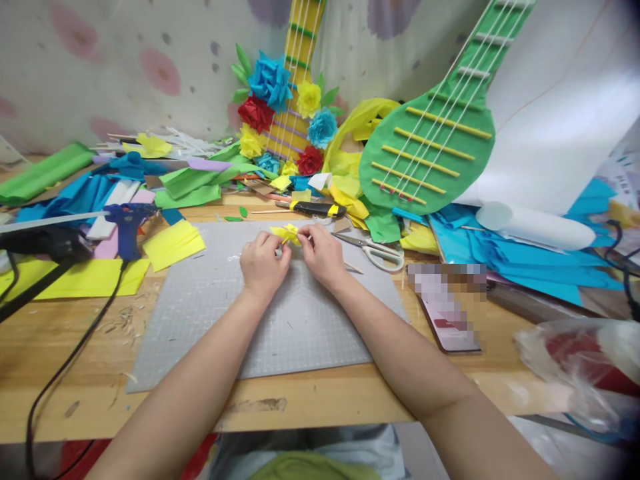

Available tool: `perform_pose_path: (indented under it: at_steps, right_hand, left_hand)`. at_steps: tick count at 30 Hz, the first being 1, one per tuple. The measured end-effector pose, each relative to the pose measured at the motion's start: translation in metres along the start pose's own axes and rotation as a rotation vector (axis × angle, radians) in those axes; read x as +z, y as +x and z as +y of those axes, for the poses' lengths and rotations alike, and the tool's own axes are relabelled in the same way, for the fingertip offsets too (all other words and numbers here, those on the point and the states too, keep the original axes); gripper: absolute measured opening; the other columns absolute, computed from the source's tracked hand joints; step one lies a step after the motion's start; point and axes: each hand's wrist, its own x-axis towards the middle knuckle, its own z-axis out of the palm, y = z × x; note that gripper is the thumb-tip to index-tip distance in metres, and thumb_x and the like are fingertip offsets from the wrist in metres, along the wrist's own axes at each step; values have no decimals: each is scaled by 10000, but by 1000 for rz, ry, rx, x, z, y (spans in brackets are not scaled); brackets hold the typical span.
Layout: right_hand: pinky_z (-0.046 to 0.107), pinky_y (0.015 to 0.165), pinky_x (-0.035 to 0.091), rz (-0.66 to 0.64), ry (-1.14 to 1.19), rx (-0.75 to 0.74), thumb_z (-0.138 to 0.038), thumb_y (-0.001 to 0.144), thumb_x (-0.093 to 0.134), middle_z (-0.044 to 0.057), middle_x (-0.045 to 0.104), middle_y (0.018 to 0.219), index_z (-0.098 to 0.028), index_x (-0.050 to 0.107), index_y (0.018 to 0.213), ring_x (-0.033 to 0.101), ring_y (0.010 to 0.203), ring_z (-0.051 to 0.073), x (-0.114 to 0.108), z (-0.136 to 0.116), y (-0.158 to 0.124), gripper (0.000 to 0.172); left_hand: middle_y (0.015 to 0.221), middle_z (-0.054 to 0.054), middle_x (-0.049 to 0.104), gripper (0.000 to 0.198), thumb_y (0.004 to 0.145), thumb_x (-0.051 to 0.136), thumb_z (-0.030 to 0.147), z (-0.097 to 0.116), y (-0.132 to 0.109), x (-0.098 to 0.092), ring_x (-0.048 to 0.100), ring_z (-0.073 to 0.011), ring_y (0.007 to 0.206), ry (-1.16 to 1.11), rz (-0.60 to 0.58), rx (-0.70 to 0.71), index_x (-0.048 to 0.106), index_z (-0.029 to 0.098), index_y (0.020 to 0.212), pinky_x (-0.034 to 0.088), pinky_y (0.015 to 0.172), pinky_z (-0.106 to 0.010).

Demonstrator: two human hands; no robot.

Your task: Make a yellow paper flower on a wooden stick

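Observation:
Above the far part of the grey cutting mat (200, 313), a small yellow paper flower (286, 233) is pinched between both hands. My left hand (265, 262) grips its left and lower side with thumb and fingers closed. On the other side, my right hand (321, 253) pinches the flower's right edge. The fingers partly hide it, so its full shape does not show. Scissors (383, 253) with pale handles lie just right of my right hand. Behind the hands is a black and yellow utility knife (317, 208).
A blue glue gun (129, 230) with its cord stands left, near yellow crepe paper (174, 244). A flower-decorated yellow paper instrument (295, 133) and a green one (430, 150) lean at the back. A phone (447, 313) and blue paper (530, 257) lie right.

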Motion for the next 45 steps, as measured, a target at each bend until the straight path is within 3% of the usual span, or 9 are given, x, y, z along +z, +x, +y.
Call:
perform_pose_path:
  at_steps: [5, 19, 33, 36, 40, 45]
  right_hand:
    - [263, 708, 398, -29, -16, -30, -231, 864, 403, 49, 610, 899, -189, 568, 894, 551, 832, 160, 0, -5, -2, 172]
    - [266, 615, 352, -144, -233, -95, -276, 910, 344, 52, 624, 951, -192, 580, 952, 560, 830, 171, 3, -5, -1, 254]
    - [249, 609, 338, -165, -203, -134, -263, 904, 365, 54, 601, 917, -182, 561, 916, 536, 797, 155, 1, -4, -1, 212]
    - [253, 597, 315, -162, -253, -137, -271, 908, 356, 52, 605, 913, -187, 570, 914, 532, 785, 157, 0, -1, 0, 230]
    - [275, 622, 289, -164, -323, -212, -287, 909, 364, 57, 614, 879, -182, 591, 890, 512, 786, 167, -4, 2, 3, 251]
    - [326, 711, 261, -137, -361, -349, -314, 907, 375, 60, 629, 849, -183, 613, 862, 458, 814, 189, -5, 7, 5, 276]
  left_hand:
    - [768, -12, 650, 183, 767, 513, 333, 4, 1, -3, 566, -134, 630, -60, -24, -84, 640, 212, 821, 334, 576, -263]
    - [683, -17, 673, 239, 783, 460, 347, 7, 0, -6, 559, -144, 591, -94, -200, -306, 657, 233, 708, 281, 530, -258]
    - [667, -19, 663, 282, 762, 473, 429, 6, 0, -11, 549, -147, 593, -177, -301, -395, 679, 239, 730, 296, 538, -254]
    - [613, -8, 625, 337, 792, 435, 446, 3, 1, -18, 527, -131, 568, -233, -257, -390, 658, 215, 689, 307, 535, -249]
    - [676, -3, 575, 249, 791, 490, 394, -9, 7, -22, 498, -116, 612, -276, -66, -256, 632, 191, 771, 362, 594, -244]
    - [788, -24, 546, 162, 723, 622, 342, -24, 14, -16, 503, -148, 792, -279, -85, 115, 657, 210, 809, 404, 733, -275]
